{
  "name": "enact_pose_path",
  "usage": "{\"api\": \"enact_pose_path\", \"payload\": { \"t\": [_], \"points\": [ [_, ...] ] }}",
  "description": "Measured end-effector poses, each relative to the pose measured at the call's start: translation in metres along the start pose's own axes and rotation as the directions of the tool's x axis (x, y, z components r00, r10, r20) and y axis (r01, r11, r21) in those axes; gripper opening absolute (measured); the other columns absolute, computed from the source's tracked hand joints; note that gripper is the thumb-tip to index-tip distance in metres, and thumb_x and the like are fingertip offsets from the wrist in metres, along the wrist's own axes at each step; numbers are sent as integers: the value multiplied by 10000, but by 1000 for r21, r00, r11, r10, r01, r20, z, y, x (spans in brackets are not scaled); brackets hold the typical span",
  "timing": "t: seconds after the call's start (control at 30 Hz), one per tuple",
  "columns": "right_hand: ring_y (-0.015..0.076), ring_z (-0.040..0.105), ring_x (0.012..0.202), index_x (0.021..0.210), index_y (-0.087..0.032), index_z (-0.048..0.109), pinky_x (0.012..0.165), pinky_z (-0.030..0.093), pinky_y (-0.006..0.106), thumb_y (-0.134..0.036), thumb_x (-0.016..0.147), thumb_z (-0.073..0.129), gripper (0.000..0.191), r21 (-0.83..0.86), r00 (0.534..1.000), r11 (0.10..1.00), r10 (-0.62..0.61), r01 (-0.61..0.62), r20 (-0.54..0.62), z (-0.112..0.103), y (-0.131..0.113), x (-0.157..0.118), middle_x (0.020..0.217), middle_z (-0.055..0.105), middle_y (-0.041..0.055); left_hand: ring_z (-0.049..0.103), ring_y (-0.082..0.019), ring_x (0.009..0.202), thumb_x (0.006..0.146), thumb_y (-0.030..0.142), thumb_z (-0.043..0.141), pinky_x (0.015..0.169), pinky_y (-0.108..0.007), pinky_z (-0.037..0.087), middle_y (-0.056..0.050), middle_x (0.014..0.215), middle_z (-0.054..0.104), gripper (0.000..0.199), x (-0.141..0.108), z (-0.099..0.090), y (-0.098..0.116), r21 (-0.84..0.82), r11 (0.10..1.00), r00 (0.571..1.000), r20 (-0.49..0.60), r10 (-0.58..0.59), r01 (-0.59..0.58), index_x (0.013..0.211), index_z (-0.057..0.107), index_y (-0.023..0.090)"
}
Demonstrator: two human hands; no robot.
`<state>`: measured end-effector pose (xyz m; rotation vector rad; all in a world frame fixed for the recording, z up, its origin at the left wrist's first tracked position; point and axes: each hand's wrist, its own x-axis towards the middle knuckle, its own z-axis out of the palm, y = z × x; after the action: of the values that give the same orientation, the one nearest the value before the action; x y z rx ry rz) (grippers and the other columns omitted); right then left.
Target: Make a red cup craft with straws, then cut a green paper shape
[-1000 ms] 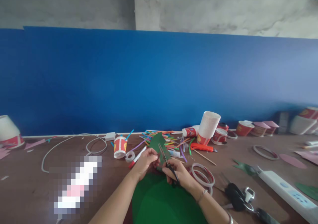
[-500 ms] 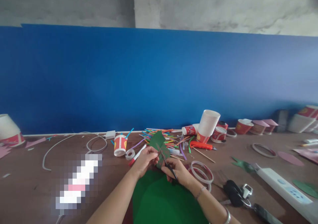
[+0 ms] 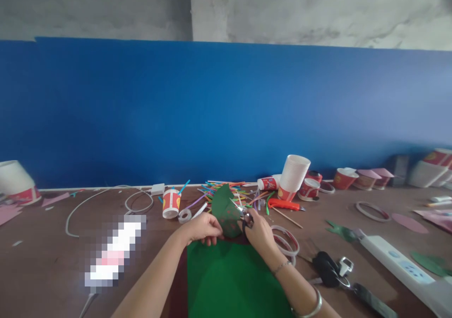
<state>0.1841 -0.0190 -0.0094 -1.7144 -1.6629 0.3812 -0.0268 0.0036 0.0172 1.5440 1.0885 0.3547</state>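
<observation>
My right hand (image 3: 258,233) is closed on a pair of scissors (image 3: 243,211). The blades point up and away, parted a little, over the right side of a dark green piece of paper (image 3: 221,205) with a rounded outline. At the lower left edge of that piece, my left hand (image 3: 204,228) pinches the paper between thumb and fingers; the fingertips are partly hidden. Below both hands lies a larger bright green sheet (image 3: 236,280). Behind the cut piece, colourful straws or sticks (image 3: 208,192) are heaped.
Right of my hands lie tape rolls (image 3: 286,242), an orange utility knife (image 3: 286,205), keys (image 3: 328,268) and a power strip (image 3: 399,259). A paper cup with straws (image 3: 171,204) and a stack of cups (image 3: 294,177) stand along the blue partition (image 3: 141,111). A cable (image 3: 74,219) curves at left.
My left hand has moved down and left along the paper's edge. My right hand has shifted up and right with the scissors, whose tips now lie over the paper's right side.
</observation>
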Motion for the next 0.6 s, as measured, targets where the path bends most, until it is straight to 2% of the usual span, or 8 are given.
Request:
{"api": "enact_pose_path", "payload": {
  "t": [0.07, 0.1, 0.13, 0.17, 0.2, 0.27, 0.37, 0.6],
  "points": [
    [210, 561, 750, 884, -213, 551, 623, 354, 260, -239, 683, 609, 211, -87, 1000, 996, 1, 1, 28, 2, -1, -1, 751, 616, 31, 514, -94, 384, 680, 296, 581, 391, -176, 324, 15, 483, 600, 168, -5, -3, 1, 208, 975, 989, 107, -101, 77, 771, 627, 162],
    [207, 563, 758, 877, -214, 547, 623, 350, 255, -235, 679, 616, 210, -106, 999, 994, 6, -1, 42, 4, -1, -2, 759, 618, 29, 529, -106, 390, 686, 297, 573, 405, -184, 349, 19, 467, 594, 175, -6, -4, 2, 301, 948, 988, 79, -134, 105, 789, 631, 168],
    [203, 566, 757, 879, -214, 544, 621, 350, 250, -231, 678, 619, 215, -110, 998, 994, 12, -6, 54, 6, -1, -2, 765, 620, 26, 554, -122, 416, 699, 299, 560, 431, -199, 379, 15, 474, 601, 178, -5, -3, 4, 374, 919, 990, 10, -139, 125, 804, 631, 174],
    [200, 569, 754, 888, -212, 542, 619, 351, 247, -225, 679, 619, 223, -102, 998, 995, 16, -9, 64, 8, 0, -2, 771, 623, 26, 586, -138, 467, 716, 301, 544, 471, -216, 407, 2, 506, 620, 165, -3, -2, 6, 443, 887, 988, -136, -76, 129, 785, 629, 177],
    [198, 573, 749, 900, -209, 541, 617, 354, 245, -218, 681, 615, 231, -86, 997, 996, 17, -11, 74, 10, 1, -1, 774, 627, 26, 616, -156, 549, 715, 305, 552, 530, -236, 432, -20, 574, 648, 152, 0, 0, 8, 515, 847, 938, -341, 63, 131, 744, 627, 177],
    [195, 580, 734, 924, -202, 540, 609, 362, 242, -193, 683, 600, 249, -46, 996, 999, 25, -21, 90, 14, 4, 0, 773, 633, 30, 631, -196, 828, 726, 302, 557, 705, -271, 445, -68, 853, 686, 183, 9, 7, 12, 538, 832, 875, -458, 157, 133, 849, 619, 181],
    [192, 588, 717, 941, -197, 543, 601, 370, 239, -133, 673, 561, 277, 1, 994, 1000, 31, -31, 102, 18, 8, 3, 758, 637, 29, 605, -212, 924, 667, 310, 638, 758, -268, 432, -86, 1004, 656, 315, 24, 19, 13, 538, 833, 856, -484, 182, 127, 949, 604, 176],
    [182, 600, 705, 922, -199, 538, 599, 388, 232, -91, 666, 483, 283, 114, 995, 993, 29, -40, 100, 17, 8, 4, 756, 642, 24, 628, -197, 811, 637, 210, 644, 668, -254, 431, -54, 880, 668, 490, 37, 32, 2, 518, 843, 867, -478, 142, 148, 1106, 507, 169]
  ]
}}
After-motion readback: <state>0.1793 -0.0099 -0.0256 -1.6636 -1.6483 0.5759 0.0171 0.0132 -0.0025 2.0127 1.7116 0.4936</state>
